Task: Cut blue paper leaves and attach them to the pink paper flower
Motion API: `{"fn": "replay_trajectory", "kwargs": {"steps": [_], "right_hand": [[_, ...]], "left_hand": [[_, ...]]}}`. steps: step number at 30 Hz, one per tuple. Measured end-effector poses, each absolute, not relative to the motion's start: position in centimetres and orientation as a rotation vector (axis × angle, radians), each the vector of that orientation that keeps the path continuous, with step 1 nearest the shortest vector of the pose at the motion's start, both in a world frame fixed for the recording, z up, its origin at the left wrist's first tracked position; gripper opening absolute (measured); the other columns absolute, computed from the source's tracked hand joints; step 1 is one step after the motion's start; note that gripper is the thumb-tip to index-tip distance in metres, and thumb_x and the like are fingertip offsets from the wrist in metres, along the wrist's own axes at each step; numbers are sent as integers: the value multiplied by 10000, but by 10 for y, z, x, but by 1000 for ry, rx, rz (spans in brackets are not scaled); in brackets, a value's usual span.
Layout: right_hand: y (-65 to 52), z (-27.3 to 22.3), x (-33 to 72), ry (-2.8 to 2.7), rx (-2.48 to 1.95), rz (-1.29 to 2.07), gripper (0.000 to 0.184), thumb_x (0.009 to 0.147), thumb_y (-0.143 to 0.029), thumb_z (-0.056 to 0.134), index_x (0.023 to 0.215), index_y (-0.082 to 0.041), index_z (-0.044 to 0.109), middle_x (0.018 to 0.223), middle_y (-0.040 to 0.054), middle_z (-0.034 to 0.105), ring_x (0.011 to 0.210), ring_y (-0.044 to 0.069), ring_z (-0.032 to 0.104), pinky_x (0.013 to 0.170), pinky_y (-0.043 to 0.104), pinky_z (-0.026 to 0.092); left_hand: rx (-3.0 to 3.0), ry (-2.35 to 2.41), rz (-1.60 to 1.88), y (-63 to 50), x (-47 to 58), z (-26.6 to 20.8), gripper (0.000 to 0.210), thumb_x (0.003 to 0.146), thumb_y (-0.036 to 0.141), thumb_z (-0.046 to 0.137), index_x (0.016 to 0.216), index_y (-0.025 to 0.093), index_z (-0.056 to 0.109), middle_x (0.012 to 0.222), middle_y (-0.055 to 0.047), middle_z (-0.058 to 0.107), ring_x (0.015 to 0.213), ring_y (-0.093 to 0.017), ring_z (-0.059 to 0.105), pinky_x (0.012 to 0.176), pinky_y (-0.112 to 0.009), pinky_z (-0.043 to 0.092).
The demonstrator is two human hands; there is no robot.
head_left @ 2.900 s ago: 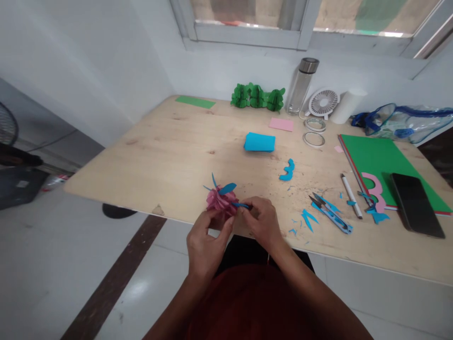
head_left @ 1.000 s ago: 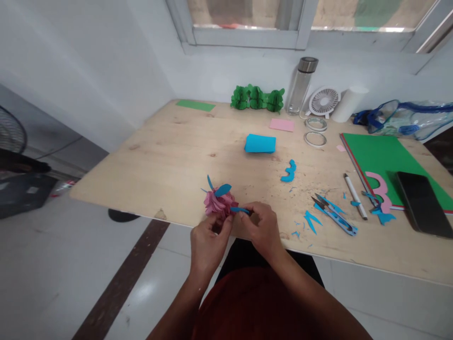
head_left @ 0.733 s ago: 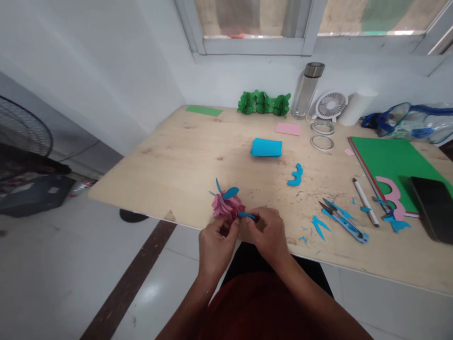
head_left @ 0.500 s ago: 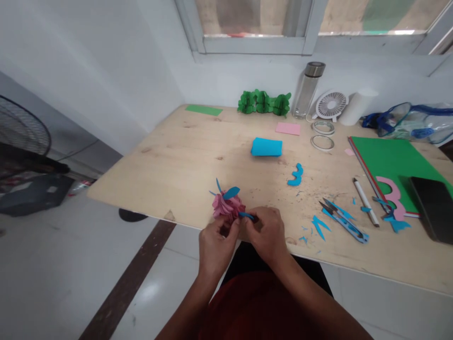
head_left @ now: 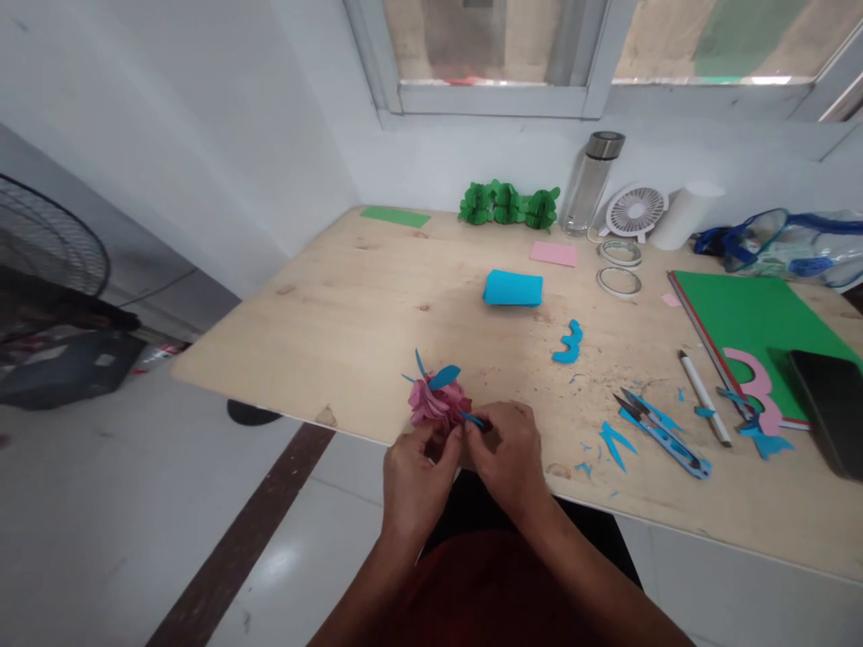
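Near the table's front edge, my left hand is closed on a pink paper flower, its fingers at the flower's lower side. Blue paper leaves stick out of the flower's top and upper left. My right hand pinches a small blue paper strip against the flower's right side; the strip's lower end is hidden by the fingers. Both hands are close together, thumbs almost touching. Beyond them lies a folded blue paper piece, and a wavy blue cutout lies to the right.
Thread snips lie among blue scraps right of my hands, beside a white pen. Farther right are a green folder and a black phone. Tape rolls, a glass bottle and green paper shapes stand behind.
The whole view has shifted slightly, so the table sits a little lower in it. Both hands keep hold of the flower and the blue strip, with hardly any movement.
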State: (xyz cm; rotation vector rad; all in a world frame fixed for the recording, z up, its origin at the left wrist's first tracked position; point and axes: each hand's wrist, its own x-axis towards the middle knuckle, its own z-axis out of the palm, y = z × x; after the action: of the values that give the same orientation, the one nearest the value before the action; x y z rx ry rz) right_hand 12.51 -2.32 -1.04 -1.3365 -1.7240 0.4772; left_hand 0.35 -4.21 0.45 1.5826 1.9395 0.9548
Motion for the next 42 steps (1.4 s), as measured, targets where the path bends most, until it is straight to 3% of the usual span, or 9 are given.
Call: {"fn": "replay_trajectory", "kwargs": {"steps": [13, 22, 42], "right_hand": [[-23, -8, 126, -1683, -1373, 549, 89, 784, -192, 563, 753, -204, 646, 756, 31, 702, 733, 198, 619, 783, 366, 395], [-24, -7, 127, -1652, -1422, 548, 162, 761, -212, 593, 913, -204, 648, 794, 26, 692, 750, 199, 614, 778, 356, 405], [-19, -5, 120, -1633, -1441, 420, 50, 730, -182, 632, 762, -203, 599, 784, 26, 653, 809, 216, 561, 794, 371, 363]], "left_hand": [[1622, 1944, 937, -43, 4, 5, 312, 781, 454, 520, 700, 184, 654, 599, -29, 676, 567, -194, 633, 559, -287, 470], [1663, 1942, 912, -44, 1, 4, 329, 794, 456, 496, 794, 184, 681, 621, -39, 690, 598, -213, 650, 582, -303, 482], [1777, 1947, 853, -46, 0, 2, 303, 804, 409, 468, 793, 187, 675, 634, -53, 690, 634, -244, 657, 617, -354, 497]]}}
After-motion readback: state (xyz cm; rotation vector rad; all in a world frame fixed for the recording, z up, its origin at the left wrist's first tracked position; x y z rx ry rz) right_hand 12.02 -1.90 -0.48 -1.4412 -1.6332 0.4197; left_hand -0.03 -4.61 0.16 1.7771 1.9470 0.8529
